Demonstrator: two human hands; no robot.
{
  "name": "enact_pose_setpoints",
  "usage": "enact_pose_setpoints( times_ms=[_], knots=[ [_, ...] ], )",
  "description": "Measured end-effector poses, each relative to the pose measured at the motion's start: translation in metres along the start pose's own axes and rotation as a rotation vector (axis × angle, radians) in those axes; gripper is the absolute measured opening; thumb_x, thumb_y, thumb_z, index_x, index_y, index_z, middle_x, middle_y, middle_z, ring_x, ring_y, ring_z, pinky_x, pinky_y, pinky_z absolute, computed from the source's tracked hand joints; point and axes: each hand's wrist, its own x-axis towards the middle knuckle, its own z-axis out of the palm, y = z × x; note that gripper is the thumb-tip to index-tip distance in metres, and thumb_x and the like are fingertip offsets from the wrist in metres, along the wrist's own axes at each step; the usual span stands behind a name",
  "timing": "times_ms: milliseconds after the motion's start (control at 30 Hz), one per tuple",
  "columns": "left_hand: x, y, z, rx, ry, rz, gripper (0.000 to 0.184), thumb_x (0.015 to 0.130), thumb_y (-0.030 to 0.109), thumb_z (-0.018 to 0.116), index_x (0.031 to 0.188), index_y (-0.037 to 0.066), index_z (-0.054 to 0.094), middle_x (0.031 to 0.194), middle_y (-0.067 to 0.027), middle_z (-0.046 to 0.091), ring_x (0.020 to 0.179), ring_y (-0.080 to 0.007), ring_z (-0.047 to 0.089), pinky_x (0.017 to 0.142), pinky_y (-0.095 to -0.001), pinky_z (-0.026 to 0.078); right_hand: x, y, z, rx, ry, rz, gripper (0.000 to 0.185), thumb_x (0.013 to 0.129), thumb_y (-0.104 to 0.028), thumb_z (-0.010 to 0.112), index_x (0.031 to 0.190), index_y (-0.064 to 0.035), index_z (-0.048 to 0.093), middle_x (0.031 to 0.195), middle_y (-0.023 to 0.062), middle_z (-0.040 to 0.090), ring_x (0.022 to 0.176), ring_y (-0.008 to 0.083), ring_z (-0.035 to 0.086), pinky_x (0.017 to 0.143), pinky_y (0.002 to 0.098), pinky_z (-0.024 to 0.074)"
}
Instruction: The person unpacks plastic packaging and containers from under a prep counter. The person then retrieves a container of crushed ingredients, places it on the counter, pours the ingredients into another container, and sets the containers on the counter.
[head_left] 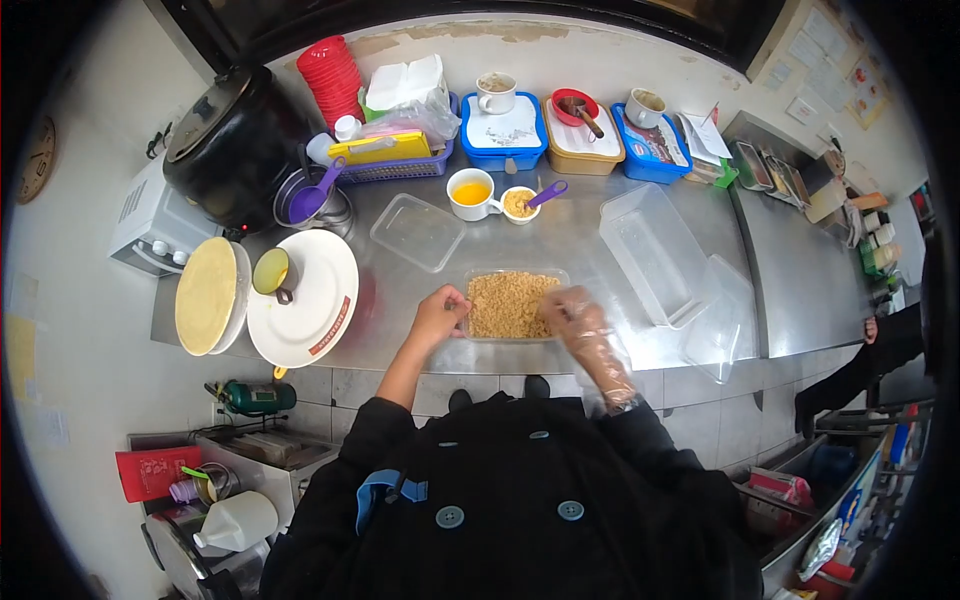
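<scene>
A clear plastic container [512, 304] filled with golden crumbs lies on the steel table in front of me. My left hand [442, 315], bare, is closed on its left rim. Over the right end of the container is my right hand [578, 312], in a clear plastic glove, its fingers bent down at the crumbs; what it holds, if anything, is hidden. Behind the container stand a white cup of yellow liquid [470, 193] and a small white cup of yellow crumbs [519, 206] with a purple spoon. A clear lid [417, 232] lies to the back left.
An empty clear container [652, 255] and another lid [720, 318] lie at right. White plates [318, 296] and a black cooker [232, 145] stand at left. Lidded tubs [503, 133] line the wall. At far right, a co-worker's hand [871, 329] and dark sleeve show.
</scene>
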Motion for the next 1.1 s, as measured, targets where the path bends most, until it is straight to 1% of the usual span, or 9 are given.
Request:
enact_pose_setpoints(
  times_ms=[67,200,267,400,600,767,900,967,1100],
  knots=[
    [-0.001,0.000,-0.002,0.017,-0.017,0.003,0.013,0.084,0.012,0.060,0.087,0.001,0.052,0.088,-0.0069,0.054,0.072,-0.0149,0.057,0.054,-0.0318,0.057,0.003,-0.002,0.019,-0.204,-0.143,-0.306,0.014,0.075,-0.011,0.064,0.089,-0.0076,0.063,0.082,0.0141,0.057,0.069,0.0319,0.058,0.063,0.0390,0.0483],
    [0.004,0.000,-0.012,-0.129,-0.034,-0.118,0.018,0.088,0.017,0.055,0.095,0.000,0.050,0.094,-0.0107,0.054,0.076,-0.0225,0.061,0.055,-0.0343,0.057,0.011,0.007,0.018,-0.243,-0.131,-0.311,0.012,0.075,-0.014,0.063,0.086,-0.0082,0.062,0.079,0.0150,0.056,0.071,0.0337,0.057,0.065,0.0407,0.0473],
    [0.011,-0.005,-0.024,-0.198,0.072,-0.133,0.021,0.089,0.019,0.052,0.098,0.000,0.050,0.096,-0.0119,0.054,0.076,-0.0252,0.062,0.058,-0.0345,0.057,0.026,0.005,0.016,-0.452,-0.419,-0.078,0.010,0.076,-0.017,0.061,0.080,-0.0079,0.061,0.078,0.0154,0.057,0.074,0.0335,0.057,0.066,0.0413,0.0465],
    [0.038,-0.008,-0.042,-0.269,0.336,-0.176,0.029,0.091,0.021,0.050,0.101,-0.006,0.049,0.092,-0.0197,0.057,0.073,-0.0338,0.065,0.059,-0.0370,0.058,0.042,-0.007,0.029,-0.331,-0.186,-0.321,0.008,0.076,-0.014,0.057,0.076,-0.0065,0.061,0.072,0.0168,0.058,0.070,0.0345,0.059,0.064,0.0420,0.0476],
    [0.078,-0.006,-0.041,-0.163,0.442,-0.151,0.025,0.088,0.012,0.050,0.086,-0.013,0.052,0.069,-0.0207,0.060,0.056,-0.0344,0.064,0.044,-0.0378,0.056,0.049,-0.023,0.050,-0.193,-0.384,-0.243,0.012,0.077,-0.019,0.056,0.076,-0.0083,0.061,0.076,0.0157,0.061,0.076,0.0346,0.059,0.068,0.0434,0.0468],
    [0.081,-0.009,-0.047,-0.149,0.427,-0.151,0.023,0.084,0.007,0.051,0.081,-0.016,0.053,0.069,-0.0223,0.060,0.055,-0.0338,0.064,0.044,-0.0373,0.056,0.041,-0.049,0.043,-0.471,-0.500,-0.320,0.015,0.078,-0.023,0.055,0.080,-0.0104,0.064,0.080,0.0154,0.063,0.080,0.0330,0.061,0.072,0.0426,0.0476],
    [0.076,-0.003,-0.050,-0.083,0.439,-0.157,0.025,0.081,0.006,0.051,0.075,-0.018,0.054,0.068,-0.0232,0.061,0.054,-0.0332,0.064,0.043,-0.0373,0.056,0.039,-0.058,0.039,-0.432,-0.471,-0.277,0.018,0.078,-0.023,0.055,0.080,-0.0075,0.063,0.081,0.0151,0.063,0.082,0.0325,0.061,0.073,0.0422,0.0478],
    [0.074,-0.006,-0.050,-0.083,0.424,-0.155,0.025,0.081,0.007,0.052,0.073,-0.017,0.054,0.068,-0.0237,0.061,0.054,-0.0330,0.064,0.043,-0.0369,0.056,0.032,-0.069,0.040,-0.475,-0.406,-0.510,0.018,0.076,-0.014,0.053,0.084,-0.0035,0.065,0.086,0.0164,0.064,0.086,0.0312,0.061,0.076,0.0413,0.0484],
    [0.068,-0.001,-0.053,-0.059,0.416,-0.147,0.021,0.079,0.005,0.054,0.075,-0.016,0.054,0.067,-0.0246,0.061,0.051,-0.0314,0.063,0.042,-0.0354,0.055,0.035,-0.083,0.040,-0.468,-0.460,-0.399,0.018,0.075,-0.013,0.054,0.083,-0.0015,0.064,0.086,0.0171,0.063,0.086,0.0307,0.061,0.075,0.0402,0.0485]
  ],
)
